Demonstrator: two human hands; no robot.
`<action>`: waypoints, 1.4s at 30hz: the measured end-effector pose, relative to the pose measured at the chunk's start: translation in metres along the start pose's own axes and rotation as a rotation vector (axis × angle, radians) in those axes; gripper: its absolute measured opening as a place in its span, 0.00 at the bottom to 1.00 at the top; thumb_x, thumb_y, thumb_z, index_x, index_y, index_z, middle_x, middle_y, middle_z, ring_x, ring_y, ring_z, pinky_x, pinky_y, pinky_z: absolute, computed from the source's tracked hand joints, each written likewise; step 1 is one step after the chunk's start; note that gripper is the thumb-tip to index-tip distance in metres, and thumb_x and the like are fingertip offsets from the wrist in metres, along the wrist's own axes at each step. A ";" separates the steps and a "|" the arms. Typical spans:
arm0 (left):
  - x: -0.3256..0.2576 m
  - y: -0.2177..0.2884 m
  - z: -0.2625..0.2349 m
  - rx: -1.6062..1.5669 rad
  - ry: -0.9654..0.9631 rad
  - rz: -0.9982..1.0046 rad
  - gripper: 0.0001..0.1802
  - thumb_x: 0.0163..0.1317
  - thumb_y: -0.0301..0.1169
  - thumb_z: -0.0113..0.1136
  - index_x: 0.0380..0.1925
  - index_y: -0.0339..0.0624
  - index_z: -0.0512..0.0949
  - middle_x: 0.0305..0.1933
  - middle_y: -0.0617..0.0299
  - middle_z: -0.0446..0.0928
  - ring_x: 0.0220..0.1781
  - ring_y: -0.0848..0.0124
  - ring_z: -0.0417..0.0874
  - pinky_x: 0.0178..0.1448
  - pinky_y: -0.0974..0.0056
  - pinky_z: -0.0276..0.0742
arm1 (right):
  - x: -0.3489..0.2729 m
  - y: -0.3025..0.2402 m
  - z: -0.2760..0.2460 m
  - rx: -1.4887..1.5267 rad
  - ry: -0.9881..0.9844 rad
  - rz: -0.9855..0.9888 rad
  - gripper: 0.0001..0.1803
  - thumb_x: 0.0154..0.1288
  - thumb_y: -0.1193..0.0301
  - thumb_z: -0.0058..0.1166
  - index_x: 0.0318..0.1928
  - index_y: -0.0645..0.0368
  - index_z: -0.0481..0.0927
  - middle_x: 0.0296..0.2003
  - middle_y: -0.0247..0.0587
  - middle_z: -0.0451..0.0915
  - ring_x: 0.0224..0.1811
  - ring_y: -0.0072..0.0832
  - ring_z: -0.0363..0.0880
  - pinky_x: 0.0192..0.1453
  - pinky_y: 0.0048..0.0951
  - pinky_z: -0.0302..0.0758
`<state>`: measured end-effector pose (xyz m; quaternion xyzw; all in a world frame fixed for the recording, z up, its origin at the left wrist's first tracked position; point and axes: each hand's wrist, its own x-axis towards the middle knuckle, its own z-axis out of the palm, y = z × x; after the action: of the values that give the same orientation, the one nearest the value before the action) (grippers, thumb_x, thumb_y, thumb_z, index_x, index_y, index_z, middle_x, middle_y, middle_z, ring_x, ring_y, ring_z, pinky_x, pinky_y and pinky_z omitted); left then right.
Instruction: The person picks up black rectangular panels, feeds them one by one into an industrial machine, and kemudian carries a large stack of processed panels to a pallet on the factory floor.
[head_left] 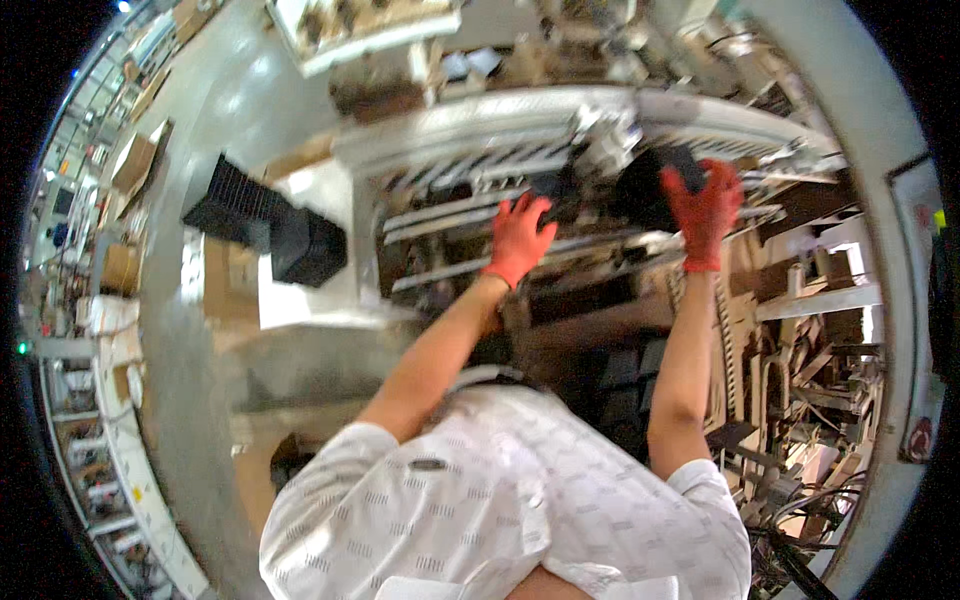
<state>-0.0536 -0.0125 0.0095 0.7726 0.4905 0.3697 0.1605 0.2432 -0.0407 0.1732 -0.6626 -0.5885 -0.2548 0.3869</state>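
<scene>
Over the railed machine [400, 143], both of my red-gloved hands are at work. Right hand [703, 205]: at the machine's right half, thumb and fingers set either side of a black piece [645, 190], grasping it near its right edge. The piece sits above the machine's rails; blur hides its exact outline, and I cannot tell whether it touches them. Left hand [520, 240]: above the machine's middle, fingers spread and nothing seen held; dark parts lie just beyond the fingertips, contact not readable.

Left of the machine, a white table [283, 305] bears a black ribbed stack [310, 245], bent along its length, its far end reaching past the table. A cardboard box [230, 280] stands farther left of the machine, beside the table. Beyond the machine, a white-rimmed tray [385, 50] holds brownish items, too blurred to identify. Right of the machine and nearer me: dark cables [795, 560].
</scene>
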 end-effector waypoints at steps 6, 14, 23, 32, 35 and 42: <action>-0.103 -0.014 -0.167 -0.054 -0.006 -0.006 0.18 0.66 0.31 0.71 0.56 0.43 0.84 0.56 0.54 0.88 0.59 0.53 0.87 0.70 0.48 0.75 | -0.101 -0.096 0.015 0.380 0.177 0.119 0.08 0.67 0.72 0.68 0.38 0.58 0.81 0.37 0.41 0.82 0.42 0.43 0.80 0.50 0.43 0.76; -0.161 -0.081 -0.309 0.296 0.597 -0.338 0.24 0.60 0.29 0.78 0.56 0.41 0.83 0.57 0.54 0.86 0.63 0.52 0.83 0.70 0.50 0.73 | -0.142 -0.178 0.106 0.344 -0.179 0.201 0.22 0.59 0.66 0.70 0.54 0.54 0.81 0.54 0.50 0.81 0.59 0.54 0.77 0.63 0.54 0.75; -0.097 -0.133 -0.333 0.593 0.469 -0.494 0.35 0.53 0.56 0.81 0.53 0.48 0.79 0.57 0.49 0.79 0.62 0.42 0.77 0.65 0.38 0.73 | -0.175 -0.152 0.168 0.093 -0.335 0.195 0.33 0.59 0.67 0.71 0.66 0.45 0.76 0.68 0.51 0.72 0.70 0.58 0.68 0.68 0.62 0.70; -0.093 -0.156 -0.333 0.521 0.523 -0.514 0.29 0.43 0.47 0.81 0.41 0.47 0.79 0.46 0.56 0.83 0.56 0.50 0.81 0.63 0.45 0.71 | -0.156 -0.181 0.153 0.014 -0.271 0.200 0.32 0.50 0.74 0.69 0.59 0.46 0.79 0.58 0.49 0.77 0.65 0.56 0.72 0.66 0.57 0.73; -0.079 -0.101 -0.325 0.439 0.577 -0.384 0.30 0.48 0.41 0.83 0.46 0.44 0.76 0.52 0.52 0.80 0.57 0.45 0.81 0.63 0.45 0.75 | -0.177 -0.155 0.177 -0.123 -0.083 0.183 0.31 0.52 0.74 0.67 0.59 0.45 0.78 0.59 0.46 0.76 0.65 0.54 0.72 0.66 0.57 0.72; -0.100 -0.064 -0.222 -0.685 0.183 -0.398 0.21 0.61 0.26 0.79 0.49 0.40 0.76 0.49 0.60 0.77 0.51 0.70 0.78 0.57 0.63 0.78 | -0.156 -0.162 0.167 -0.278 -0.299 0.126 0.28 0.55 0.72 0.67 0.58 0.44 0.78 0.56 0.42 0.77 0.61 0.47 0.76 0.64 0.55 0.72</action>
<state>-0.2813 -0.0954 0.0789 0.5285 0.4911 0.5407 0.4327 0.0377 0.0054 -0.0115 -0.7755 -0.5560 -0.2075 0.2155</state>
